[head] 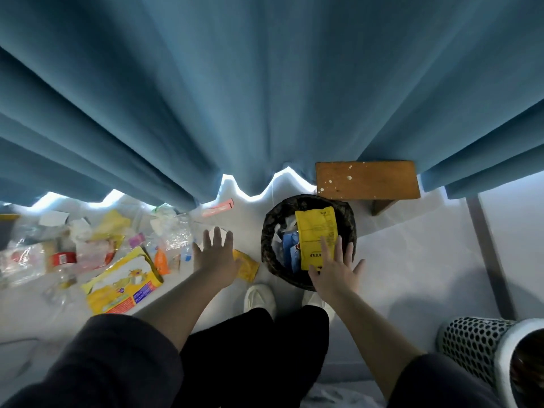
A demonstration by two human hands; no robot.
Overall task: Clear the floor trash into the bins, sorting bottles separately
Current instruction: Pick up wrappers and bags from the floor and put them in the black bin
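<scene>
A round black-lined bin (270, 231) stands on the floor ahead of me, with wrappers inside and a yellow packet (315, 234) lying on top. My right hand (335, 270) hovers open over the bin's near rim, fingertips at the packet's lower edge. Spread flat and empty, my left hand (216, 254) is above the floor left of the bin, beside a small yellow wrapper (247, 265). Trash is scattered at the left: a large yellow cardboard box (123, 282), a clear bottle with a red label (60, 262), an orange pouch (161, 260) and clear plastic bags (173, 231).
A blue curtain (235, 98) hangs just behind the bin and the trash. A wooden stool (368, 179) stands behind the bin at the right. A white perforated basket (477, 346) is at the lower right. My white shoes (259, 297) stand close to the bin.
</scene>
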